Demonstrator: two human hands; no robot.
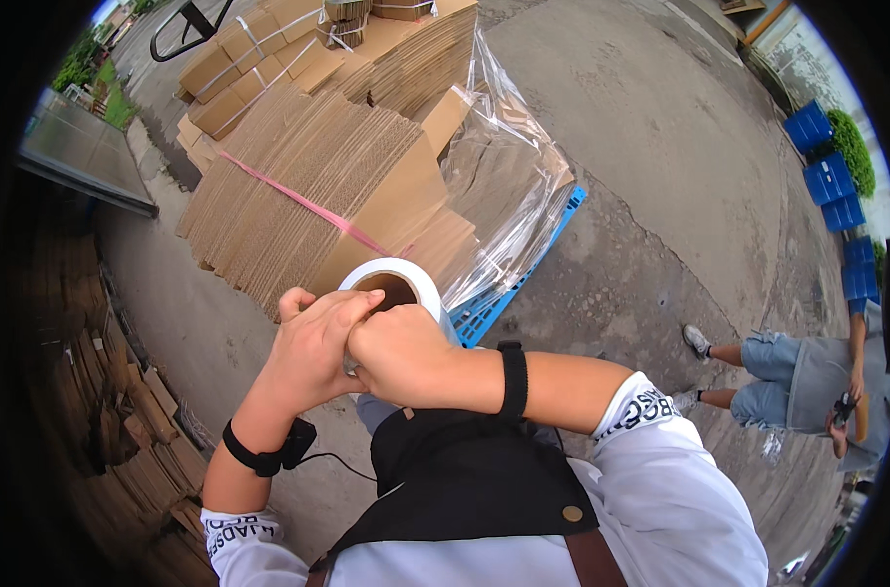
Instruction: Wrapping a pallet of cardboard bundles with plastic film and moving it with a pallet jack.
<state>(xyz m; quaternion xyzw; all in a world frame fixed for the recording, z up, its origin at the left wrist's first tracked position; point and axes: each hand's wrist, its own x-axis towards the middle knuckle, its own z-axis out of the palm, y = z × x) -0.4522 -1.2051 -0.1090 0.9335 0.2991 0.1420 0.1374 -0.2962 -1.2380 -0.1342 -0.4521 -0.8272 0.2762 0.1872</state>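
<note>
Both hands meet in the middle of the view, held up in front of the person's chest, around a white roll of stretch film with a brown cardboard core (pixel 398 284). The left hand (pixel 313 352) wraps the near left side of the roll, its fingers (pixel 352 305) curled together over the rim and pressed against the film. The right hand (pixel 401 354) is closed into a fist against the roll's lower right side, knuckles touching the left hand; its fingers are tucked under and clamped on the roll or its loose film, though which of the two cannot be told. Each wrist carries a black strap (pixel 512 380), and the one on the left wrist has a small black box with a thin cable running off it.

The roll is held in the air, above the grey concrete floor (pixel 660 147), with its open core facing upward. Beyond it stands a tall stack of flattened brown cardboard sheets (pixel 308 176) bound by a pink strap (pixel 308 207), resting on a blue plastic pallet (pixel 509 289). Clear plastic wrap (pixel 509 186) hangs loosely over the right side of the stack. More bundled cardboard lies behind it.

At the right edge another person in denim shorts and grey sneakers (pixel 797 377) stands well apart, near stacked blue plastic crates (pixel 826 166).
</note>
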